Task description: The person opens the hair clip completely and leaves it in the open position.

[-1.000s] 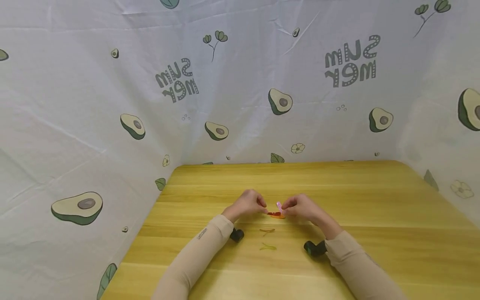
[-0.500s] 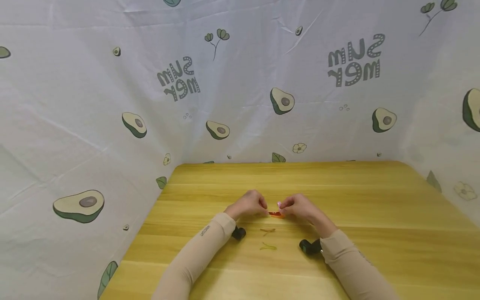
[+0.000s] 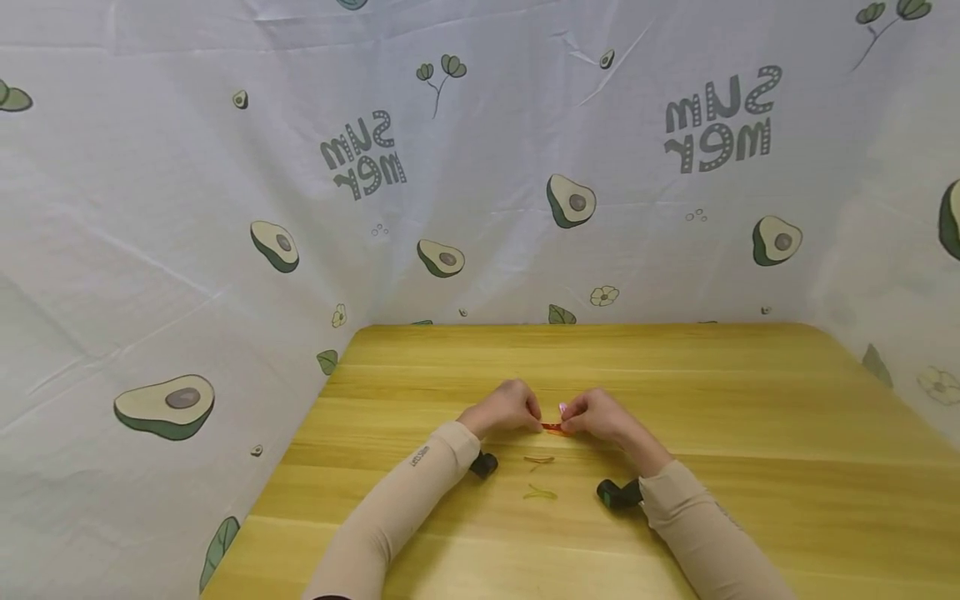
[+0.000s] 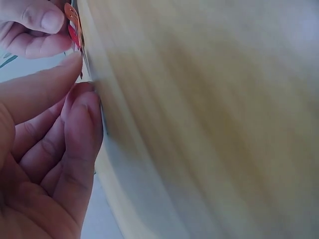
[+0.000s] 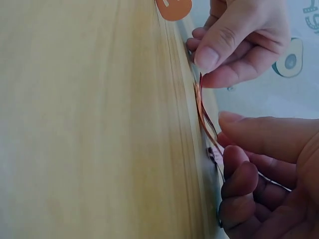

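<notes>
A thin red hair clip (image 3: 551,427) spans the gap between the two hands, just over the table. My left hand (image 3: 507,407) pinches its left end between thumb and forefinger; my right hand (image 3: 595,412) has its thumb and fingertips at the other end. Right beside it lies an orange hair clip (image 4: 73,14), partly overlapped by the red one. Behind the right fingertips shows a small pink clip (image 3: 563,407), mostly hidden. In the right wrist view, the red and orange strips (image 5: 200,107) run curved from one hand to the other.
Nearer the body, an orange-brown V-shaped clip (image 3: 538,460) and a yellow-green one (image 3: 540,492) rest on the wooden table (image 3: 712,383). Dark wrist devices (image 3: 618,494) hang under both forearms. A white cloth (image 3: 480,167) with avocado prints surrounds the table.
The pink clip shows less above the right fingertips than one second ago. Both hands stay close to the red clip, with the left fingertips slightly nearer the right ones. The head view has shifted slightly.
</notes>
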{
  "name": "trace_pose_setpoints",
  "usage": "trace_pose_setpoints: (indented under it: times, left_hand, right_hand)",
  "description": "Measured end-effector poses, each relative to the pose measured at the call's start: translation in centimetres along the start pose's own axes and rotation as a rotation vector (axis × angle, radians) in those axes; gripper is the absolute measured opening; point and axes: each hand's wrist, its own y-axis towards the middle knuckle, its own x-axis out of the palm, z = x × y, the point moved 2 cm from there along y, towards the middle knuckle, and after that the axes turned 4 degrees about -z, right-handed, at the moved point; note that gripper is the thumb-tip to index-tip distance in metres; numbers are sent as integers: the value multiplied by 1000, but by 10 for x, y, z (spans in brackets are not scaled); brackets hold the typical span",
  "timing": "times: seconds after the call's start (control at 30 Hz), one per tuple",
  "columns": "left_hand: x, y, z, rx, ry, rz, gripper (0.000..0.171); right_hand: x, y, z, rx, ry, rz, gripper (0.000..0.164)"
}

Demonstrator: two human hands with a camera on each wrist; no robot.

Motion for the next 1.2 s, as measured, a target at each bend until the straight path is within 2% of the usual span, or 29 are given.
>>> trace_pose_setpoints:
  times: [0.17,0.57,0.87,1.2]
  left_hand:
    - [1,0,3,3,13,0,10]
    - [2,-1,2,8,-32,-15,11]
    - [4,0,3,14,4,-16,11]
    - [6,1,1,2,-52,-30,12]
  right_hand:
    - [2,0,-2,10,-46,16,10]
    - [3,0,-5,7,-103,21,6]
    - [4,0,-5,18,-82,19,3]
    - [4,-1,-6,4,-79,8,7]
